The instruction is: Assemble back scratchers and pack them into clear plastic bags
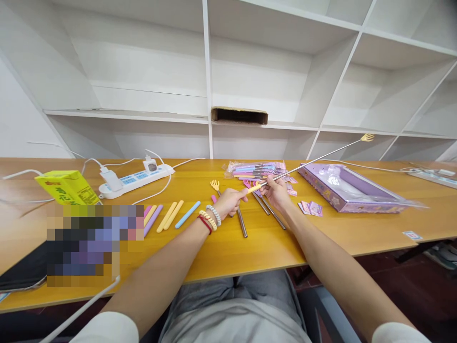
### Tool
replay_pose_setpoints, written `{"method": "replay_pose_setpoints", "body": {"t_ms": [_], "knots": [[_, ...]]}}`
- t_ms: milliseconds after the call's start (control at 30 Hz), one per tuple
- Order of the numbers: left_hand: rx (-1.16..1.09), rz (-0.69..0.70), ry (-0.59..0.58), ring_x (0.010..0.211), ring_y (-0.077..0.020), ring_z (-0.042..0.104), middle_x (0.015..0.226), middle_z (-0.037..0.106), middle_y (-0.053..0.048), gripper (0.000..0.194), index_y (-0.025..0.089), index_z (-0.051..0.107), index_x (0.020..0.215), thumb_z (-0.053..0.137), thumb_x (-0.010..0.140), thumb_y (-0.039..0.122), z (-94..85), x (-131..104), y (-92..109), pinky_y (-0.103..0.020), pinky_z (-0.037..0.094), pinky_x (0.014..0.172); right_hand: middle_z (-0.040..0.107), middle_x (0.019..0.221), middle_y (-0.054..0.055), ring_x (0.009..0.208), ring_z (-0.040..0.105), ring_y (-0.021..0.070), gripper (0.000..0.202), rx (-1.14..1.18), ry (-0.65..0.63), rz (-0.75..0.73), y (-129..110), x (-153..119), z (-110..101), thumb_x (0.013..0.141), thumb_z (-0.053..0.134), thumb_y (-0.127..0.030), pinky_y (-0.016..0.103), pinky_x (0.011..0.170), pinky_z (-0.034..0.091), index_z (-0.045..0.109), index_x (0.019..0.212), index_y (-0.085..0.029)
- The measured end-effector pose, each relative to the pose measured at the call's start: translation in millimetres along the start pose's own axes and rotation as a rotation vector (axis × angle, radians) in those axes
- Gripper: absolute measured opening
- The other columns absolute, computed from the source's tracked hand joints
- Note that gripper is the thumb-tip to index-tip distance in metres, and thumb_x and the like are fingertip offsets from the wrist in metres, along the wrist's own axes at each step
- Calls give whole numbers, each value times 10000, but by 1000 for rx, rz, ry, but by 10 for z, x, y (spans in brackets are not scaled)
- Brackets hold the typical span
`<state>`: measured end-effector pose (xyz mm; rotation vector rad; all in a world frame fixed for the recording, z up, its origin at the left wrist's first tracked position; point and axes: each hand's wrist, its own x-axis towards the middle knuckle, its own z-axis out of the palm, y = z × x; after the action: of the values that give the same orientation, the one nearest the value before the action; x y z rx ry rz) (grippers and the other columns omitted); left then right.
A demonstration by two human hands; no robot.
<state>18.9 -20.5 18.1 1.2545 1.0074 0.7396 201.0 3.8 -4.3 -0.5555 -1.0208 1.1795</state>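
A telescopic back scratcher (321, 157) with a yellow hand-shaped head is drawn out long, pointing up to the right. My left hand (228, 203) is closed on its yellow handle end. Fingers of my right hand (276, 191) pinch the metal rod just past that handle. Beneath my hands lie several metal rods (242, 223) with yellow or pink claw heads, partly hidden by the hands. Loose coloured handle sleeves, among them a blue sleeve (187, 214) and a yellow sleeve (173, 214), lie to the left of my left hand.
Packaged back scratchers (255, 167) lie behind my hands. To the right are small purple cards (311, 208) and an open purple box (371, 206). A power strip (137, 181), cables and a yellow-green carton (67, 186) stand left. White shelving (207, 71) rises behind the table.
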Motion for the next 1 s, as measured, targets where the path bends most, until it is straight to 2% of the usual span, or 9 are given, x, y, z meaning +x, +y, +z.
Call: {"method": "replay_pose_setpoints", "body": {"t_ms": [167,267,433,533,600,667,833,1000], "knots": [[60,46,54,325,-37,153,393,200,110,365,170,480,659,516,833,489,11,44,-38,-206,119,365,604,585,-30,461,557,113,278,-1,38,71,2,-29,51,672,753,-349,203,346,436,528,720,-192],[163,123,109,339,-46,179,397,220,100,384,170,493,645,521,810,516,-24,81,-46,-221,135,386,630,630,7,536,591,138,283,75,92,127,-103,6,-4,724,692,-417,240,415,475,543,730,-177],[547,315,181,400,-79,285,426,301,58,443,161,537,594,471,814,540,-50,58,-20,-248,208,447,603,591,35,566,598,158,445,329,324,88,-296,74,-164,831,429,-597,297,495,507,494,668,-188],[849,454,154,474,-107,377,484,408,19,491,162,529,570,388,860,532,32,-8,-30,-260,258,498,429,440,-26,413,463,107,493,489,323,42,-370,68,-230,841,365,-619,244,406,433,370,577,-202],[1019,491,115,507,-131,431,535,488,-10,500,167,546,607,330,888,520,137,-51,-56,-271,280,517,279,391,-69,323,286,68,508,572,284,6,-415,47,-245,854,352,-604,198,316,301,288,549,-202],[1141,495,103,531,-156,481,579,550,-39,505,169,583,674,288,907,505,257,-80,-82,-283,299,529,192,387,-86,306,170,55,511,619,279,-21,-454,26,-230,863,347,-583,188,280,192,233,543,-202],[1267,483,174,597,-202,569,650,623,-90,557,160,628,777,203,932,483,451,-91,-110,-306,335,552,99,403,-100,316,86,55,500,605,361,-6,-466,7,-84,854,384,-542,192,263,133,169,550,-210],[1307,458,152,627,-206,596,671,642,-97,543,161,634,779,214,935,468,421,-89,-115,-310,360,578,83,415,-104,318,72,49,499,555,385,6,-388,13,11,833,426,-516,188,264,121,139,565,-207]]}}
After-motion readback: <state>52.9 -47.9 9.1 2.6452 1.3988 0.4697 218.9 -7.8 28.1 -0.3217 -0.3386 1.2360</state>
